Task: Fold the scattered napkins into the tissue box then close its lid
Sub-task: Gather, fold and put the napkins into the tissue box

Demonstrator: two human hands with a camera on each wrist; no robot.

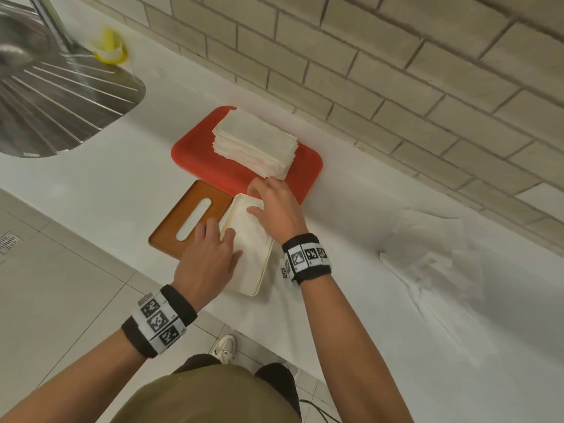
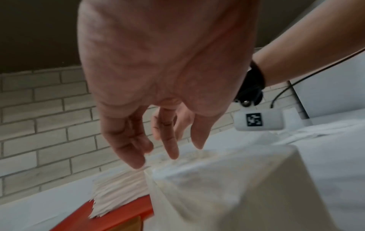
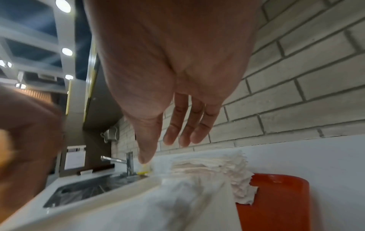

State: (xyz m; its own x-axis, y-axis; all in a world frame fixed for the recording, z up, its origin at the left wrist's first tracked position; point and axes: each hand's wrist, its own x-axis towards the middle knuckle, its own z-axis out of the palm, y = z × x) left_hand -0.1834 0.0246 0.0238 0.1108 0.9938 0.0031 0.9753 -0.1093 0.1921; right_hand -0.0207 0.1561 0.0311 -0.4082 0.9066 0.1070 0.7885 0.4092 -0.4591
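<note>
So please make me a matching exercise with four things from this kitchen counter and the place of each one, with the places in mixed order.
Things:
1. napkin stack
2. brown lid
3. loose napkins
4. yellow object

Places:
A. beside the sink, near the tap
B. on the red tray
C. spread on the counter, to the person's right
D. flat on the counter, left of the tissue box

Pairs: 1-B, 2-D, 3-C, 4-A

White kitchen surface (image 1: 128, 166) along a brick wall, carrying a red plastic tray (image 1: 305, 166) at the back edge, cream tissue box (image 1: 253, 285), brown slotted lid (image 1: 171, 227), loose white napkins (image 1: 433, 251) rightward.
</note>
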